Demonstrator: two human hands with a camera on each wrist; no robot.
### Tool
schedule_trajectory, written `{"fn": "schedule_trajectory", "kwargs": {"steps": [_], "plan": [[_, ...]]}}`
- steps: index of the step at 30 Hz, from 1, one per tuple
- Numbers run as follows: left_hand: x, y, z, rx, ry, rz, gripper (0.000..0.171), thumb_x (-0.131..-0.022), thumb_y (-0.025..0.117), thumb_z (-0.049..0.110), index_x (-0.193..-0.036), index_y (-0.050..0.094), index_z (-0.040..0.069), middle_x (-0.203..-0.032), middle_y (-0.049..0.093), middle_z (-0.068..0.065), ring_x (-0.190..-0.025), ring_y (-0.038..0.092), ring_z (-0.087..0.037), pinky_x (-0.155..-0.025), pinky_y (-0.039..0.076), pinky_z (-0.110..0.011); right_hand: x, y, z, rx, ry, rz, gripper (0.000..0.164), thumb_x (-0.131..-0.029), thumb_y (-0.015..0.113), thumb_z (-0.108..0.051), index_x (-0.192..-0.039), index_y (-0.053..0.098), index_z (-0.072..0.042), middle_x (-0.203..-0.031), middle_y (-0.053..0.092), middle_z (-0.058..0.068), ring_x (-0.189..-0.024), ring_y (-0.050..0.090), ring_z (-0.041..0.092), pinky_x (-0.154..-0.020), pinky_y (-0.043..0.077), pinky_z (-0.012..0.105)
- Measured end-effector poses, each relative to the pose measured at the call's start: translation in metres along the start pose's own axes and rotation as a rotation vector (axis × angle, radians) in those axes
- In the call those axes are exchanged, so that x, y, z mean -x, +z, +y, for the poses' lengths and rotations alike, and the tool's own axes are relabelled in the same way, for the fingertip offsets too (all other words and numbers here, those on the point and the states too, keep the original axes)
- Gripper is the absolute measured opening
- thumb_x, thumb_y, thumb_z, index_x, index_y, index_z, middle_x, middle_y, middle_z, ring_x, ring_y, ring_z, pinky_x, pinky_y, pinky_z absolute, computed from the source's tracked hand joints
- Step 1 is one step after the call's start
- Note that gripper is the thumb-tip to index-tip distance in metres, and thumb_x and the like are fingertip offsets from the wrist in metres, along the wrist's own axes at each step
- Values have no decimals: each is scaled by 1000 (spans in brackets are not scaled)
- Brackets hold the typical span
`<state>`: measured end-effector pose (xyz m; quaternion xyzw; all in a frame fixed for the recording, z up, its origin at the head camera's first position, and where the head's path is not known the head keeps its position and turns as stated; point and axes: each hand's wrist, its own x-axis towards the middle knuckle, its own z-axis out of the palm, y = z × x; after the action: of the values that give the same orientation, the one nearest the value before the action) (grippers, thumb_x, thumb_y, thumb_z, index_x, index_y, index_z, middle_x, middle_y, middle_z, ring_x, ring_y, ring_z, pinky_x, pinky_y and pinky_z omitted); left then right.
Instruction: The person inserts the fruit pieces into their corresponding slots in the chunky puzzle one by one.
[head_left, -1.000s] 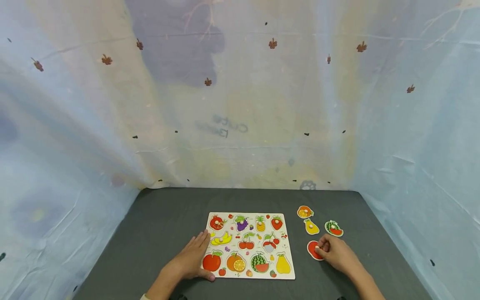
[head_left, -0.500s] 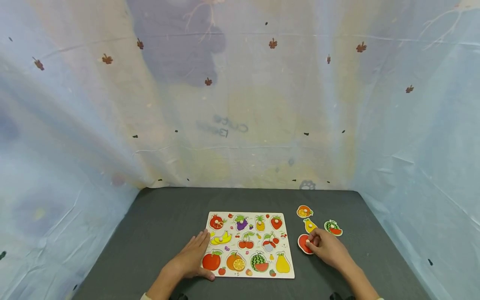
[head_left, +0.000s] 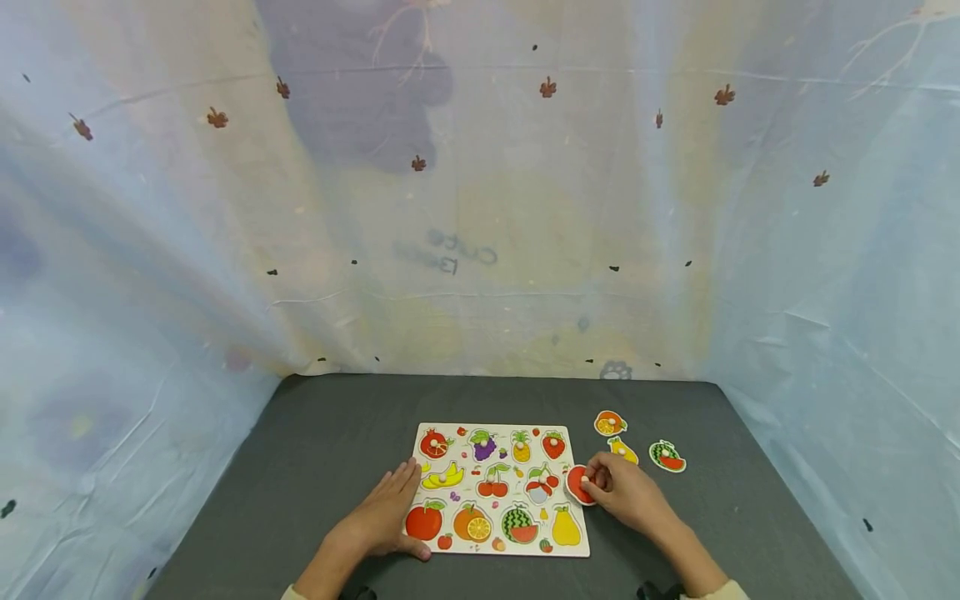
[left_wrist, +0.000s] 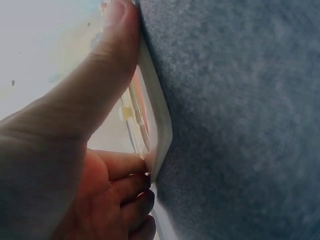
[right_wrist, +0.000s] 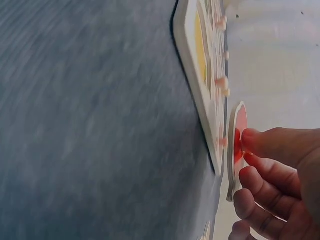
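Note:
A white fruit puzzle board (head_left: pixel 471 494) lies on the dark tabletop. My left hand (head_left: pixel 382 512) rests along its left side, fingers extended and thumb at the near corner; the left wrist view shows the thumb (left_wrist: pixel 112 50) over the board's edge. At the board's right edge, my right hand (head_left: pixel 626 492) pinches a red fruit puzzle piece (head_left: pixel 576 485) by its knob. The right wrist view shows this piece (right_wrist: pixel 241 120) raised and tilted on edge beside the board (right_wrist: pixel 197 95). Fingers cover part of its face.
To the right of the board lie loose knobbed pieces: an orange (head_left: pixel 610 423), a pear (head_left: pixel 622 449) partly behind my right hand, and a watermelon (head_left: pixel 667 456). Patterned cloth (head_left: pixel 495 208) hangs behind the dark table (head_left: pixel 337 433) and along both sides.
My right hand has lifted the red fruit piece and carried it leftward from the loose pieces to the board's right edge. My left hand has stayed in place.

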<state>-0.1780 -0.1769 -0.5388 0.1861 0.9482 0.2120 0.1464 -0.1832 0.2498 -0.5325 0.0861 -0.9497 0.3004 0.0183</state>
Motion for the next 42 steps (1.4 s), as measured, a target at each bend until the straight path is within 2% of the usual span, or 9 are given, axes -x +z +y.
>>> {"fn": "schedule_trajectory", "kwargs": {"steps": [16,26,36,42], "plan": [[1,0,2,-7,0,2,136,-64,101,52,-163,31,-10,-173,26,-28,-161,23,-44,-131,19,-59,-14,20,-30,-14,-158,-19,20,-94,85,-22,-94,65,-22,-79,54,-11,-64,47,4,-57,42,23],[1,1,1,-8,14,6,136,-65,100,53,-163,30,-11,-173,25,-29,-161,23,-45,-131,19,-60,-22,27,-51,-25,-210,-57,17,-96,84,-24,-96,67,-21,-79,54,-12,-65,48,3,-58,44,24],[0,0,3,-26,-13,4,136,-65,100,54,-164,31,-8,-173,26,-26,-162,23,-43,-132,20,-58,-28,41,-69,-51,-280,-83,16,-98,82,-26,-95,66,-24,-79,55,-13,-65,49,2,-58,45,23],[0,1,2,-26,-6,4,136,-65,100,54,-164,31,-9,-173,26,-27,-162,23,-43,-132,20,-59,-30,50,-80,-74,-307,-114,17,-99,81,-27,-95,65,-25,-80,55,-13,-65,49,2,-58,45,23]]}}
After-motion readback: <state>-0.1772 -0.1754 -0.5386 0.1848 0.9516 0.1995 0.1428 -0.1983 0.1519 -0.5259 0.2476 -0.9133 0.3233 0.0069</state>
